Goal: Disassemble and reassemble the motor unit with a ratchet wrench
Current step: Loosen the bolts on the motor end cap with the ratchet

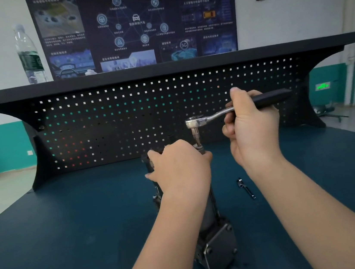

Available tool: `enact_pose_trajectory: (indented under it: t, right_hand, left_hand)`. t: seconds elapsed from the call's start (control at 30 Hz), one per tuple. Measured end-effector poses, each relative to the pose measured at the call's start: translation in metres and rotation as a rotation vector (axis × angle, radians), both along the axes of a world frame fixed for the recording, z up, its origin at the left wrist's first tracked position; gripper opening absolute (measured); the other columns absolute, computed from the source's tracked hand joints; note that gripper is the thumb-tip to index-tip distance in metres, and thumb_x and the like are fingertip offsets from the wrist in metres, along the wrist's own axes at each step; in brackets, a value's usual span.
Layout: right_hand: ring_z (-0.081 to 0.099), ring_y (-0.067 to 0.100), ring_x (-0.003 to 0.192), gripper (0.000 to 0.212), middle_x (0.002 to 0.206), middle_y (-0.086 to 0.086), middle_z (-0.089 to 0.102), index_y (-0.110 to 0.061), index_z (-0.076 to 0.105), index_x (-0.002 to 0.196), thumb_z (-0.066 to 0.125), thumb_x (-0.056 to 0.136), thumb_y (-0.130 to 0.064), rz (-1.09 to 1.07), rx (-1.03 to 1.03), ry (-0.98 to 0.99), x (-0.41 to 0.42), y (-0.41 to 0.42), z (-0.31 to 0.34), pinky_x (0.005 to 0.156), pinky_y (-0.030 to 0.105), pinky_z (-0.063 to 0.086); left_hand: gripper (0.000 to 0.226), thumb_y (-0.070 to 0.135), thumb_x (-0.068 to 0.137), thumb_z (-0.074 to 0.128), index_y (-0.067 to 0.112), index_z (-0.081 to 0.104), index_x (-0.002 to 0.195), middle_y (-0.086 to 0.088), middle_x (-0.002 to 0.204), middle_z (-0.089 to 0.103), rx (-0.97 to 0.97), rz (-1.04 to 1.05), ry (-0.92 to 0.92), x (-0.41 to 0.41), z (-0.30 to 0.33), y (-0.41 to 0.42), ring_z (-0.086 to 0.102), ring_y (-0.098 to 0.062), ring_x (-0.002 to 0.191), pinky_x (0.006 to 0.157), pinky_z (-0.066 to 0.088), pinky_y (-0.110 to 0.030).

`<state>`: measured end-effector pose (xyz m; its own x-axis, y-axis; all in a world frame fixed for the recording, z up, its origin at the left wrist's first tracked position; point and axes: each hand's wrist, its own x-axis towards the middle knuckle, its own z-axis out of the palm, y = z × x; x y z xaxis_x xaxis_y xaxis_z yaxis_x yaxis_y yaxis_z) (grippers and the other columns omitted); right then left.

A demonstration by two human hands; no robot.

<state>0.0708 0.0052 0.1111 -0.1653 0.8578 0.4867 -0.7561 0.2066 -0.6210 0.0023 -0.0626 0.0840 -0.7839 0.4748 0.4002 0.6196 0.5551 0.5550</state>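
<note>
The motor unit (218, 248) stood upright on the blue counter (71, 227), approx. in the middle, w/ its square bolted plate at the bottom facing the camera. The left hand (181, 167) had its grip curled around the top of the unit, fingers wrapped on it. The right hand (249, 124) had its grip closed around the ratchet wrench (214, 116) at the handle, which pointed to the right; the wrench head w/ socket sat down on the top of the unit, just beside the left hand. A small bolt (245, 188) lay on the counter, right of the unit. A water bottle (29, 54) stood on the shelf above the pegboard (124, 118).
</note>
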Motion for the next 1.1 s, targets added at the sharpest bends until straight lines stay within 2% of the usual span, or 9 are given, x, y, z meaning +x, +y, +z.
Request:
enact_pose_trajectory:
  t: [0.13,0.23,0.27,0.33,0.4,0.5,0.67,0.97,1.1]
  right_hand:
    - [0.042,0.007,0.038,0.028,0.054,0.000,0.048,-0.012,0.048,0.065,0.061,0.090,-0.012,0.060,-0.039,-0.082,-0.003,0.008,0.009,0.036,0.017,0.027]
    - [0.035,0.007,0.034,0.025,0.046,0.000,0.045,-0.010,0.049,0.067,0.059,0.090,-0.011,0.130,-0.077,-0.170,-0.004,0.017,0.018,0.037,0.017,0.022]
    - [0.033,0.007,0.033,0.026,0.044,0.000,0.044,-0.009,0.049,0.065,0.058,0.090,-0.011,0.158,-0.092,-0.190,-0.004,0.020,0.020,0.037,0.017,0.020]
    - [0.032,0.007,0.033,0.028,0.043,0.000,0.044,-0.008,0.050,0.063,0.057,0.090,-0.010,0.201,-0.111,-0.188,-0.005,0.022,0.017,0.037,0.017,0.019]
    - [0.036,0.007,0.034,0.029,0.046,0.000,0.046,-0.010,0.050,0.062,0.057,0.090,-0.008,0.184,-0.085,-0.091,-0.004,0.020,0.013,0.036,0.017,0.021]
    - [0.045,0.010,0.038,0.038,0.048,-0.005,0.050,-0.026,0.050,0.055,0.060,0.090,-0.015,-0.046,0.133,0.065,0.003,0.016,0.012,0.037,0.019,0.029]
    - [0.053,0.013,0.033,0.036,0.044,-0.001,0.057,-0.028,0.050,0.057,0.066,0.089,-0.034,-0.347,0.372,-0.083,0.009,0.001,0.011,0.038,0.018,0.037]
    - [0.057,0.017,0.038,0.033,0.048,0.004,0.059,-0.015,0.052,0.062,0.073,0.086,-0.022,-0.156,0.105,0.017,-0.006,-0.012,-0.004,0.039,0.024,0.045]
    - [0.065,0.019,0.048,0.017,0.056,0.005,0.066,-0.001,0.061,0.075,0.073,0.084,-0.010,-0.162,0.136,-0.016,0.002,-0.014,-0.004,0.046,0.025,0.051]
  left_hand:
    - [0.054,0.066,0.083,0.051,0.020,0.062,0.110,-0.002,0.115,0.062,-0.180,-0.094,0.132,-0.017,-0.002,-0.008,0.022,-0.032,0.141,0.105,0.005,-0.073]
    - [0.061,0.075,0.079,0.043,0.033,0.057,0.121,0.008,0.119,0.063,-0.320,-0.260,0.340,-0.041,0.003,-0.020,0.028,-0.020,0.142,0.101,-0.018,-0.070]
    - [0.062,0.074,0.079,0.043,0.035,0.055,0.126,0.010,0.121,0.063,-0.317,-0.347,0.364,-0.048,0.005,-0.023,0.034,-0.016,0.139,0.107,-0.012,-0.064]
    - [0.057,0.067,0.083,0.047,0.036,0.052,0.132,0.013,0.119,0.064,-0.238,-0.490,0.359,-0.055,0.005,-0.024,0.049,-0.013,0.125,0.111,0.019,-0.041]
    - [0.049,0.061,0.084,0.051,0.039,0.056,0.127,0.013,0.111,0.067,-0.110,-0.464,0.339,-0.053,0.002,-0.022,0.058,-0.014,0.109,0.086,0.038,-0.026]
    - [0.034,0.056,0.086,0.048,0.032,0.065,0.104,0.005,0.096,0.068,-0.089,-0.202,0.403,-0.034,-0.006,-0.011,0.062,-0.023,0.094,0.077,0.039,-0.033]
    - [0.037,0.038,0.093,0.039,0.010,0.063,0.094,-0.010,0.093,0.066,-0.152,0.219,0.365,-0.012,-0.015,-0.001,0.061,-0.030,0.084,0.073,0.034,-0.036]
    - [0.031,0.039,0.091,0.042,0.016,0.062,0.093,-0.006,0.094,0.061,-0.125,0.111,0.444,0.020,-0.011,-0.005,0.054,-0.028,0.086,0.073,0.035,-0.036]
    - [0.034,0.042,0.091,0.040,0.013,0.055,0.100,-0.007,0.098,0.054,-0.222,0.058,0.429,0.029,-0.008,0.000,0.029,-0.025,0.080,0.071,0.022,-0.038]
